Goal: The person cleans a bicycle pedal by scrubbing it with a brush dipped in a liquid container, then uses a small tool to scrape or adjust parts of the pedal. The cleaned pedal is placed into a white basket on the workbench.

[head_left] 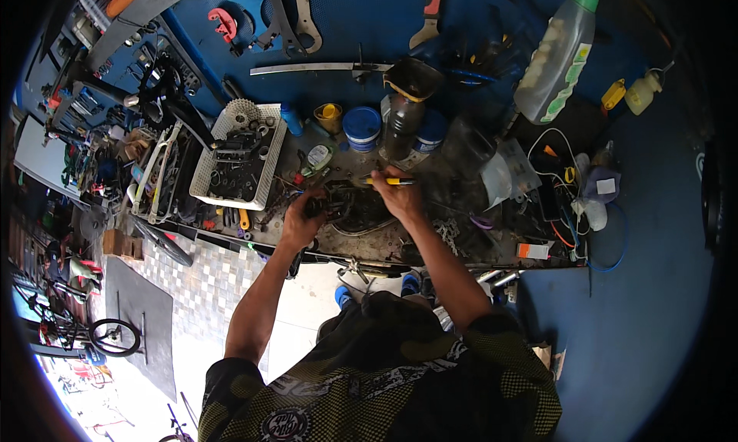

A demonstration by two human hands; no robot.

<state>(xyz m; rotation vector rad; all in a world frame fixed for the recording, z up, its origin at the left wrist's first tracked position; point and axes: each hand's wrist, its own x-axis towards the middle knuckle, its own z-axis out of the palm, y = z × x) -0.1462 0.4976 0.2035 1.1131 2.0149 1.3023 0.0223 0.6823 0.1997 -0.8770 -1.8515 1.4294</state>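
Observation:
On the workbench, my left hand [303, 222] is closed around a small dark part [314, 207], its exact kind hidden by the fingers. My right hand [401, 199] grips a slim tool with a yellow-and-black handle [396, 181]; its working end cannot be made out. Between both hands lies a shallow dark tray [360, 232] with a rounded rim and dark, greasy contents. Just beyond the left hand are a small red item [298, 178] and a pale green-and-white container [318, 157].
A white basket [197, 182] of bicycle parts, with a cassette sprocket [242, 113], stands left. Behind are blue tubs [361, 127] and a dark bottle [403, 119]. A spray bottle [560, 61] hangs upper right. Cables and a red-and-white box [533, 251] lie at the right end.

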